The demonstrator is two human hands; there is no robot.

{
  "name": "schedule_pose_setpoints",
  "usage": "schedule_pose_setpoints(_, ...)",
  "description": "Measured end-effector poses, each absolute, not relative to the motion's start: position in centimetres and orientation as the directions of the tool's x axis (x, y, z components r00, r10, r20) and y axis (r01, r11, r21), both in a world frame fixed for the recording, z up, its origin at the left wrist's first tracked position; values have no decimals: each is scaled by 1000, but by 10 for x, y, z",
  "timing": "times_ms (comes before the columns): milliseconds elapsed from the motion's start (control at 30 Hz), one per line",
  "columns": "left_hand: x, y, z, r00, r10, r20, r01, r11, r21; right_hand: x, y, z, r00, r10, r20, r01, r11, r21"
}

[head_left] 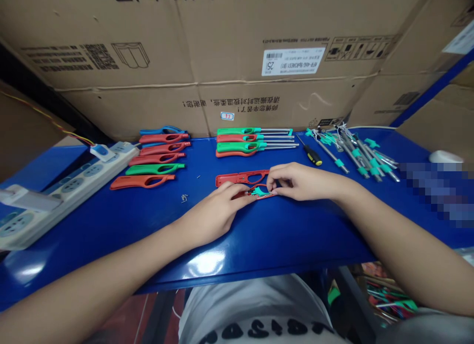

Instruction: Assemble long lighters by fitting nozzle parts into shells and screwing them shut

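Observation:
Two red halves of a lighter casing lie in front of me on the blue table. The far half (227,179) rests open side up, with an oval finger hole. My left hand (218,210) has its thumb and fingers closed on the near half (265,198), and covers much of it. A small green trigger part (259,191) sits in that near half, between the hands. My right hand (296,182) pinches at the right end of the same near half; its curled fingers hide the exact contact.
Several casings (150,182) lie at left, near a power strip (74,188) and small metal pins (184,198). Assembled lighters (240,146) lie behind my hands. A screwdriver (313,155) and metal tubes with green parts (355,151) are at right. A cardboard wall (148,97) stands behind.

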State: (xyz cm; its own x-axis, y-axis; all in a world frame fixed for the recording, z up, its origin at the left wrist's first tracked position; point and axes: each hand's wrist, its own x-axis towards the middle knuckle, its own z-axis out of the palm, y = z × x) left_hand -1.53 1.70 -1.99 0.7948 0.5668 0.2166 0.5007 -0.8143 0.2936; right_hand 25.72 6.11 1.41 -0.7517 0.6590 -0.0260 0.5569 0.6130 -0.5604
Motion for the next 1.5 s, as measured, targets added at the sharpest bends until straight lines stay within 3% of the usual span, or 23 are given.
schedule_pose_setpoints(500,-16,17,-17,795,566,219,500,-815,293,257,62,13,-744,668,6,552,619,-559)
schedule_pose_setpoints(700,-17,21,-20,796,561,229,492,-819,295,257,69,-3,-683,697,217,607,707,-363)
schedule_pose_setpoints(867,-21,26,-22,791,567,230,490,-812,316,255,72,-12,-681,708,186,643,700,-310)
schedule_pose_setpoints(1067,-25,31,-9,739,571,359,482,-819,310,261,76,-4,-647,734,207,692,679,-244)
schedule_pose_setpoints(1133,-28,34,-4,709,570,415,505,-821,265,260,76,-1,-600,755,264,685,655,-319)
schedule_pose_setpoints(1233,-33,40,0,670,574,470,569,-804,171,254,74,1,-455,844,282,624,529,-576)
schedule_pose_setpoints(1367,-38,45,0,675,577,460,592,-796,131,245,72,-1,-359,932,58,425,219,-878)
schedule_pose_setpoints(1433,-39,45,-1,682,584,440,584,-797,154,242,72,-4,-361,932,-34,372,110,-922)
schedule_pose_setpoints(1500,-38,44,0,690,596,411,582,-794,173,241,71,-6,-378,926,-17,394,144,-908)
